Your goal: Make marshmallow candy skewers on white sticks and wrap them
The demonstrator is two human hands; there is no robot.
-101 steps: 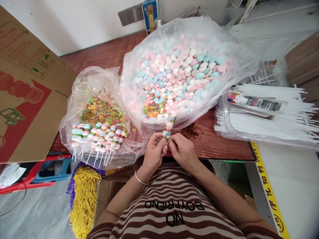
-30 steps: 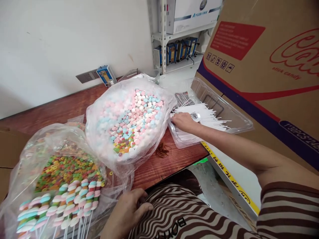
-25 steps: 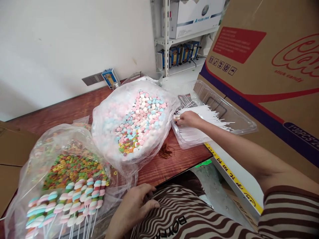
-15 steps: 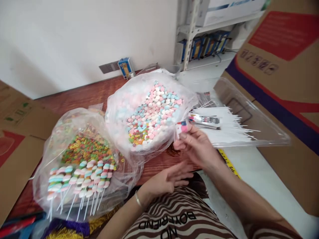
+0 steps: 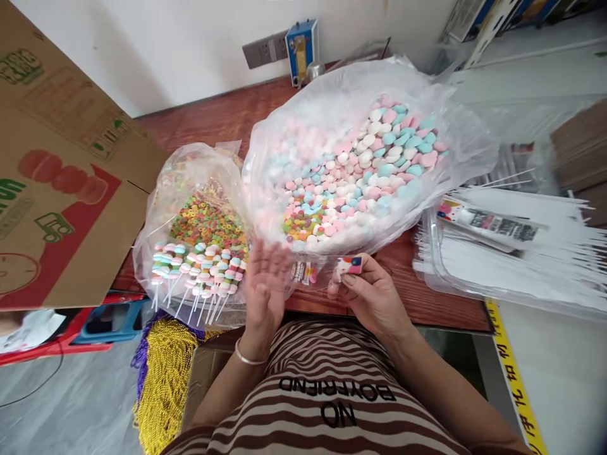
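— Two hands at the table edge?
— Yes. The right hand (image 5: 374, 294) pinches a printed wrapper (image 5: 349, 265) below the candy bag (image 5: 351, 158); the left hand (image 5: 265, 284) is spread open, holding nothing.

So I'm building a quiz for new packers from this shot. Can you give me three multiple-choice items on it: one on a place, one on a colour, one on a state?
1. Where do the finished candy skewers lie?
A. In the tray of sticks
B. In the smaller bag, left of the big bag
C. On the floor

2. What colours are the sweets in the big bag?
A. Pink, blue and white
B. Black and brown
C. All red

3. How is the left hand?
A. Clenched in a fist
B. Open, fingers spread
C. Holding a stick

Answers: 1 B, they rest beside the ring candies; 2 A, pastel pieces fill it; 3 B, the palm shows, while the right hand pinches a printed wrapper.
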